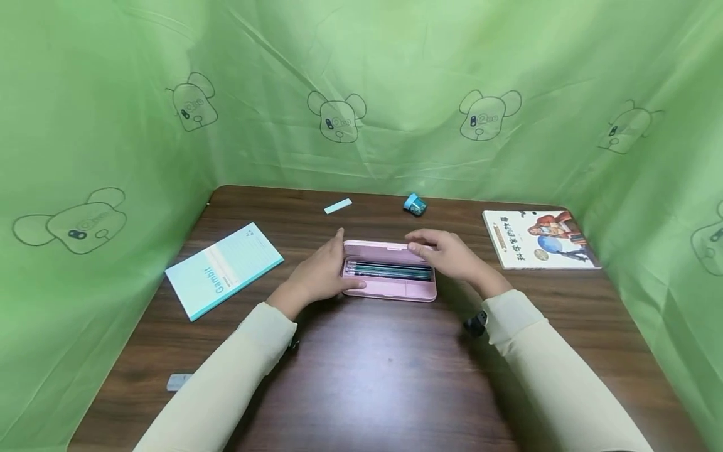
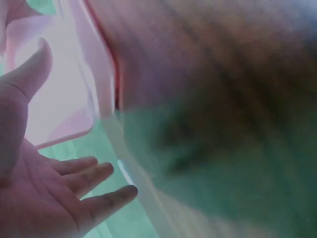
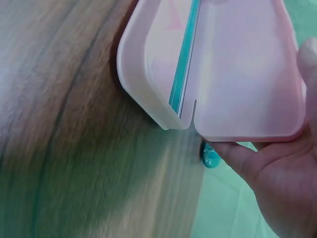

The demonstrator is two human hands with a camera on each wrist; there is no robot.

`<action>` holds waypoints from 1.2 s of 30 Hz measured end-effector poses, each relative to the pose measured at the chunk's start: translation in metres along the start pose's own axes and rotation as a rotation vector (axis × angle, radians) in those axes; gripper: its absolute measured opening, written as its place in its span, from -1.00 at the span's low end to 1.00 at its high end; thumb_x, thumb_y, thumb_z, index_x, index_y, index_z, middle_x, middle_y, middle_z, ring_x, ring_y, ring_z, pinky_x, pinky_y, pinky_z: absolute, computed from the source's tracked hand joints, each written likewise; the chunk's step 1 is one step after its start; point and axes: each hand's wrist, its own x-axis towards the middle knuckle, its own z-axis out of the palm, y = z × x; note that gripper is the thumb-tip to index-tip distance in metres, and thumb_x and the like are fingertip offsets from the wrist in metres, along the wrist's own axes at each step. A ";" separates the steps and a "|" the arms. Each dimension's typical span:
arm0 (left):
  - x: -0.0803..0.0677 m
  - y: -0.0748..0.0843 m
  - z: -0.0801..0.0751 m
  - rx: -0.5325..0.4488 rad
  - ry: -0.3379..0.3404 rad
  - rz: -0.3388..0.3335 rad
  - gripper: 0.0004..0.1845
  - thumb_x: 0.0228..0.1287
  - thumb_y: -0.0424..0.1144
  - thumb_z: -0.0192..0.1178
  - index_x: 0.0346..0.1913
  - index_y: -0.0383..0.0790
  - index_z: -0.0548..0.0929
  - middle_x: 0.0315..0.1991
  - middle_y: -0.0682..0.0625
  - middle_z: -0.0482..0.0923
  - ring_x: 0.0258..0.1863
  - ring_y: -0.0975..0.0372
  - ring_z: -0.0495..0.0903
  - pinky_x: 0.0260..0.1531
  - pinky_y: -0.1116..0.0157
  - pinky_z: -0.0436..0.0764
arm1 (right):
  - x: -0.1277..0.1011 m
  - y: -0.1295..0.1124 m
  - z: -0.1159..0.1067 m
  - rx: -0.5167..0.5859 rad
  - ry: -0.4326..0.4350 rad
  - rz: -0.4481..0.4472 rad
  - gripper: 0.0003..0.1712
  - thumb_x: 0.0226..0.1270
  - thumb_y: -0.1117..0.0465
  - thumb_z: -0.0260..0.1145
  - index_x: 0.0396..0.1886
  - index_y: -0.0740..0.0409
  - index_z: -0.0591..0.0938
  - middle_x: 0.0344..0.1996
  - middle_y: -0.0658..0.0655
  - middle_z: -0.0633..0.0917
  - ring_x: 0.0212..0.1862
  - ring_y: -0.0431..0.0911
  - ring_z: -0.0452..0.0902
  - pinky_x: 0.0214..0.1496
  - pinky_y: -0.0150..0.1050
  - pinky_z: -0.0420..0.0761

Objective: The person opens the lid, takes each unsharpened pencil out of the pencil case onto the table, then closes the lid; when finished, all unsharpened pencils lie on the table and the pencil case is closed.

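A pink pencil case (image 1: 375, 290) lies on the table in the head view, its lid (image 1: 375, 251) raised at the back. Several dark and teal pencils (image 1: 390, 271) lie side by side in it. My left hand (image 1: 319, 276) is at the case's left end, fingers extended and thumb reaching over the front corner; the left wrist view shows those fingers spread and straight. At the lid's right end, my right hand (image 1: 449, 254) holds the edge, with thumb on the inner side and fingers behind, as the right wrist view shows.
Behind the case are a pale blue strip (image 1: 337, 206) and a small teal container (image 1: 415, 204). A light blue notebook (image 1: 223, 270) lies left, an illustrated book (image 1: 542, 240) right. A grey-white block (image 1: 178, 382) sits beside the left sleeve. Green cloth (image 1: 395, 63) surrounds the table.
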 end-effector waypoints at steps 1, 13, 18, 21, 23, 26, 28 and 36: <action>-0.001 -0.001 0.002 -0.004 0.002 -0.001 0.43 0.35 0.27 0.55 0.81 -0.42 -0.21 0.75 -0.40 0.19 0.74 -0.17 0.28 0.70 -0.12 0.37 | 0.002 0.001 -0.001 0.027 0.020 0.018 -0.53 0.77 -0.01 0.29 0.45 0.11 0.70 0.33 0.20 0.79 0.39 0.17 0.72 0.41 0.23 0.73; 0.002 -0.005 0.020 -0.106 0.021 0.080 0.50 0.32 0.02 0.66 0.84 -0.18 -0.40 0.73 -0.34 0.28 0.59 -0.11 0.51 0.55 -0.10 0.57 | 0.037 0.027 0.003 0.289 0.209 0.181 -0.40 0.87 0.00 0.11 0.59 0.33 0.52 0.56 0.39 0.56 0.63 0.23 0.41 0.74 0.21 0.36; 0.005 -0.007 0.022 -0.120 0.017 0.084 0.50 0.31 0.02 0.66 0.85 -0.12 -0.39 0.82 -0.26 0.08 0.72 -0.09 0.34 0.66 -0.07 0.44 | 0.049 0.045 0.010 0.383 0.231 0.292 -0.40 0.85 -0.01 0.13 0.53 0.37 0.56 0.52 0.40 0.58 0.51 0.17 0.45 0.61 0.03 0.45; 0.005 -0.008 0.021 -0.132 0.016 0.073 0.50 0.28 0.03 0.68 0.86 -0.12 -0.35 0.82 -0.26 0.08 0.74 -0.10 0.29 0.70 -0.06 0.38 | 0.054 0.051 0.014 0.381 0.252 0.341 -0.40 0.83 -0.04 0.15 0.47 0.37 0.61 0.47 0.39 0.61 0.40 0.12 0.48 0.43 -0.12 0.50; 0.004 -0.006 0.021 -0.135 0.013 0.065 0.50 0.28 0.04 0.68 0.86 -0.11 -0.34 0.81 -0.27 0.10 0.75 -0.10 0.28 0.71 -0.06 0.37 | 0.054 0.052 0.015 0.367 0.270 0.358 -0.41 0.82 -0.03 0.16 0.43 0.39 0.63 0.44 0.40 0.62 0.35 0.11 0.50 0.33 -0.17 0.52; 0.003 -0.005 0.022 -0.138 0.011 0.052 0.49 0.26 0.05 0.69 0.86 -0.11 -0.31 0.80 -0.28 0.14 0.74 -0.10 0.29 0.72 -0.06 0.35 | 0.055 0.053 0.017 0.334 0.295 0.371 -0.43 0.81 -0.02 0.18 0.37 0.39 0.68 0.40 0.39 0.66 0.31 0.12 0.53 0.28 -0.16 0.55; 0.003 -0.004 0.023 -0.142 0.011 0.052 0.49 0.26 0.05 0.69 0.86 -0.11 -0.30 0.79 -0.28 0.15 0.75 -0.10 0.28 0.73 -0.05 0.34 | 0.055 0.052 0.018 0.314 0.308 0.375 -0.44 0.80 -0.03 0.19 0.37 0.37 0.68 0.39 0.39 0.67 0.33 0.13 0.54 0.33 -0.10 0.56; 0.001 -0.004 0.022 -0.159 0.023 0.058 0.51 0.22 0.04 0.72 0.86 -0.20 -0.27 0.69 -0.34 0.32 0.66 -0.12 0.40 0.68 -0.07 0.41 | 0.035 0.036 0.016 0.250 0.464 0.302 -0.44 0.78 -0.06 0.22 0.46 0.25 0.61 0.37 0.33 0.68 0.35 0.17 0.58 0.48 0.10 0.56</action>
